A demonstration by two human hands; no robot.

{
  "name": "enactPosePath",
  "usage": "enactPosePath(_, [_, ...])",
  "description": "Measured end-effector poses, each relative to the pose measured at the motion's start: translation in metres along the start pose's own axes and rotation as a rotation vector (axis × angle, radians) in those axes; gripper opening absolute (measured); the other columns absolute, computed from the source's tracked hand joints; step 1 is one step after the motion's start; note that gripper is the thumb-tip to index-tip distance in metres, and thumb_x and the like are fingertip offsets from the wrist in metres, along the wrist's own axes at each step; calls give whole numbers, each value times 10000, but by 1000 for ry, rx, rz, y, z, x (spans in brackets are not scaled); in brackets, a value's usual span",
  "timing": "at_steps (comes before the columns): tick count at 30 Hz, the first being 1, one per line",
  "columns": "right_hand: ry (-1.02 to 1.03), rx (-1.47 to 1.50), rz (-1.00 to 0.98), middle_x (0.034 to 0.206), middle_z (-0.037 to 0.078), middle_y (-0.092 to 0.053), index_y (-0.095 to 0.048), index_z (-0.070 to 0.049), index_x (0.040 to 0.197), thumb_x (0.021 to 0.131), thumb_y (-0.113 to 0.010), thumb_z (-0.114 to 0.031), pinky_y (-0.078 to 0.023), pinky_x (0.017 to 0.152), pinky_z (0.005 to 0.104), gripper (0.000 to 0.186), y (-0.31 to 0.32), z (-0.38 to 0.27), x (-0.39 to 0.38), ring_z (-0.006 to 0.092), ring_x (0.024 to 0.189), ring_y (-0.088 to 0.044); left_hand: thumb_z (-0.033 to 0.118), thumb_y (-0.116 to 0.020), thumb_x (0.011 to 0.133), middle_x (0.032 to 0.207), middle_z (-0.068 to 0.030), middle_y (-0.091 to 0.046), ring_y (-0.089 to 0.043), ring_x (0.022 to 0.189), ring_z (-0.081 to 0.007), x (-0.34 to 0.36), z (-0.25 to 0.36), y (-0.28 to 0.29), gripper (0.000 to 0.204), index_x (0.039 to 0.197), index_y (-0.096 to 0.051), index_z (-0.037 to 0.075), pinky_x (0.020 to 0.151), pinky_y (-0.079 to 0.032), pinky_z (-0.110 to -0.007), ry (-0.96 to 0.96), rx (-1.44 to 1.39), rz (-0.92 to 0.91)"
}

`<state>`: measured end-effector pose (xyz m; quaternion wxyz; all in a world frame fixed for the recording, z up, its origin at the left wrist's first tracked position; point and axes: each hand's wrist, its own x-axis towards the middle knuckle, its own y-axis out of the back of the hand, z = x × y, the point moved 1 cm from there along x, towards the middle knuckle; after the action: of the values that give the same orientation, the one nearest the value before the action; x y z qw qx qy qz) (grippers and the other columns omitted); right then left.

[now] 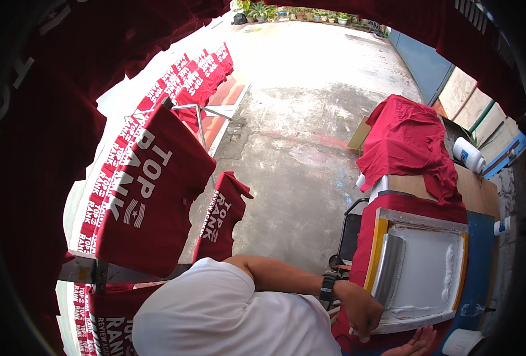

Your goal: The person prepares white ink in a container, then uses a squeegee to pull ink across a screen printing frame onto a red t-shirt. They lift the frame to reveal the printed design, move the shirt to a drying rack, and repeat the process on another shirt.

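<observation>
A silk-screen printing frame [422, 218] with yellow tape lies on a red shirt [361, 249] at the right. Inside it, a grey squeegee [389, 270] leans along the left side, and thick white ink [449, 273] lies in streaks on the mesh. My left hand [361, 310], with a dark watch on the wrist, has its fingers curled down over the frame's near left corner; the fingertips are partly hidden. Just below the near edge, my right hand [414, 344] is palm up, fingers apart and holding nothing; the picture's lower edge cuts it off.
Red shirts with white print [156, 190] hang on racks to the left. Beyond the frame, a red cloth heap [405, 139] covers the table's far end. White tubs [468, 154] stand at the right. Concrete floor [287, 154] stretches ahead to potted plants [262, 10].
</observation>
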<state>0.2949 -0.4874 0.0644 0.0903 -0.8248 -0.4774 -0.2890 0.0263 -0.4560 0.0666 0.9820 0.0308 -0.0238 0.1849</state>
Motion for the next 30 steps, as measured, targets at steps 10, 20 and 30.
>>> enactPosePath(10, [-460,346,-725,1298,134,-687,-564,2,1462,1059,-735,-283,-498,1111,382,523,-295,10,-13,212,1180,-662,366,-650,1108,732,14,-636,-578,667,-81,-206,10,158,364,966,-689,34,606,-461,-290,39,-240,681])
enactPosePath(20, [-614,191,-1369,1339,146,-646,-533,-8,1508,991,-832,-259,-504,1079,352,647,-581,72,38,184,1168,-630,273,-735,1050,1008,-41,-735,-720,895,-132,-448,-264,251,232,1116,-657,65,765,-586,-287,334,-674,1893])
enactPosePath(30, [-405,-223,-1756,1369,207,-657,-522,-16,1534,977,-819,-256,-543,1027,408,675,-829,113,80,263,1204,-656,276,-732,945,854,-186,-775,-768,711,-273,-413,-459,128,296,984,-732,-18,629,-611,-418,1315,-965,1853])
